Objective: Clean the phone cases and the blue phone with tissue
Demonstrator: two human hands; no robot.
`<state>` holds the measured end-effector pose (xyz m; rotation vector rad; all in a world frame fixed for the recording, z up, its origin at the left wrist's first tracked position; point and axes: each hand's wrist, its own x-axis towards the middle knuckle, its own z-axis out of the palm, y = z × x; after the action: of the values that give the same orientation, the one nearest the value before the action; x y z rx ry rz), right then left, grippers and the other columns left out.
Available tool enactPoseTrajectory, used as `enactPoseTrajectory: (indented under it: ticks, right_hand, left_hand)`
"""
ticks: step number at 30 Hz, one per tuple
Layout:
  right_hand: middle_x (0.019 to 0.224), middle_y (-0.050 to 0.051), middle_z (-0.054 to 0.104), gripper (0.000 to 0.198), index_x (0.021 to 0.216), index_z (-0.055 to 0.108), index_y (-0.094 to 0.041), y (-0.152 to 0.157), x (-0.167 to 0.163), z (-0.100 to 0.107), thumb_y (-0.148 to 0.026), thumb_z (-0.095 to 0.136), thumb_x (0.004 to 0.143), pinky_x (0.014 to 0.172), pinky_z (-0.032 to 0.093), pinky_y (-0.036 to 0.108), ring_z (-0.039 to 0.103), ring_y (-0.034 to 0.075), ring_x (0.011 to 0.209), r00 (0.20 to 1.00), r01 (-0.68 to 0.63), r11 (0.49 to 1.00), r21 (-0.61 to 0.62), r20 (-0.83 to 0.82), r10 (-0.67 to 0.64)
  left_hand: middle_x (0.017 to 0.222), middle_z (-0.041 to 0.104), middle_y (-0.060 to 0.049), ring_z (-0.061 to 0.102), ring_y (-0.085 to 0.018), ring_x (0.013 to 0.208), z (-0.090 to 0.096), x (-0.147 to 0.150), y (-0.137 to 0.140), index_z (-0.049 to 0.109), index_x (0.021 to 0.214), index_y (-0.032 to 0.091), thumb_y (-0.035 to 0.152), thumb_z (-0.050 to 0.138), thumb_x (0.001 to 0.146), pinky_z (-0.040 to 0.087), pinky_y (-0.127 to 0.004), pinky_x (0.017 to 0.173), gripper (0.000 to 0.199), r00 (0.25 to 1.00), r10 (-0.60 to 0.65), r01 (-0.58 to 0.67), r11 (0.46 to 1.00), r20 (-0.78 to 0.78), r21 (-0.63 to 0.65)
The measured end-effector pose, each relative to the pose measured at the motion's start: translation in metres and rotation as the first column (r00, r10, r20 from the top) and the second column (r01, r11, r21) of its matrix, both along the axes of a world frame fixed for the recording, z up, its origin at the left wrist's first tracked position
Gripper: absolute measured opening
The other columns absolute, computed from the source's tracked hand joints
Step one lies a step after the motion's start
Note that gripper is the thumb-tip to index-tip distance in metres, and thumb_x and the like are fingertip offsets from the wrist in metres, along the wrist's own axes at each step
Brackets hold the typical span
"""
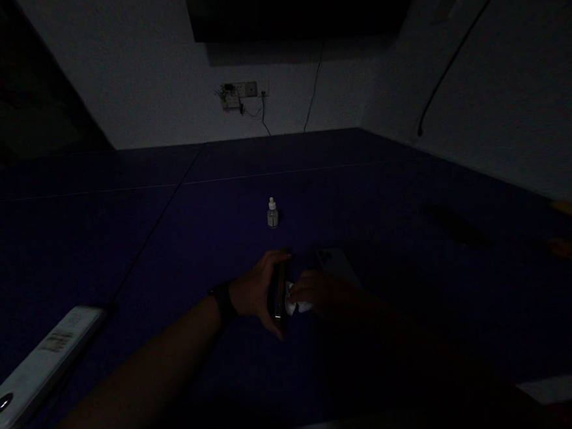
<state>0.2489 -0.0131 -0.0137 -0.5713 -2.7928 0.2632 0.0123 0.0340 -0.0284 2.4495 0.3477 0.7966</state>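
My left hand (pixel 258 290), with a dark band on its wrist, grips a smartphone (pixel 280 287) by its two ends and tilts it up on edge. My right hand (pixel 323 291) pinches a crumpled white tissue (pixel 302 306) against the phone's right-hand face. Partly hidden behind that hand, a second phone (pixel 335 258) lies flat, camera lenses showing. A small clear bottle with a white cap (pixel 272 214) stands upright beyond both hands. Dim light hides much of the right hand's detail.
The dark blue tabletop (pixel 193 227) runs back to a wall. At the left lies a long white power strip or device (pixel 51 361), beside a cable. A dark flat object (pixel 456 225) and an orange item (pixel 571 250) are at the right. Wall sockets (pixel 243 93) sit beneath a dark screen (pixel 301 4).
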Motion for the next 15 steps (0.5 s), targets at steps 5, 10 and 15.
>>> enactPoseTrajectory:
  ticks: [5,10,15]
  right_hand:
    - [0.109,0.006,0.075,0.031,0.113,0.069,-0.020,-0.011,-0.010,-0.004,-0.007,0.049,0.093,0.086,0.051,0.034,0.065,0.019,0.098,0.988,-0.152,0.986,0.074,0.042,0.149]
    - [0.107,0.006,0.074,0.026,0.109,0.069,-0.018,-0.015,-0.019,-0.004,-0.009,0.048,0.097,0.085,0.050,0.033,0.064,0.019,0.095,0.989,-0.148,0.978,0.148,0.009,0.148]
    - [0.099,0.006,0.073,0.019,0.103,0.067,-0.017,-0.009,-0.015,0.000,-0.010,0.050,0.099,0.077,0.050,0.033,0.062,0.019,0.086,1.000,0.011,0.990,0.144,-0.008,-0.010]
  left_hand:
    - [0.151,0.026,-0.023,0.033,-0.049,0.139,-0.003,0.001,0.000,0.011,0.153,0.025,0.071,0.092,0.023,0.031,-0.065,0.115,0.160,1.000,0.005,-0.005,0.999,-0.005,-0.034]
    - [0.151,0.027,-0.022,0.032,-0.049,0.140,-0.007,0.001,0.001,0.013,0.154,0.025,0.068,0.094,0.025,0.029,-0.065,0.116,0.158,1.000,0.027,-0.028,0.996,-0.012,-0.089]
    - [0.153,0.026,-0.023,0.032,-0.048,0.141,-0.003,0.000,-0.001,0.013,0.154,0.025,0.072,0.092,0.028,0.029,-0.064,0.116,0.156,1.000,0.014,-0.015,0.998,-0.008,-0.066]
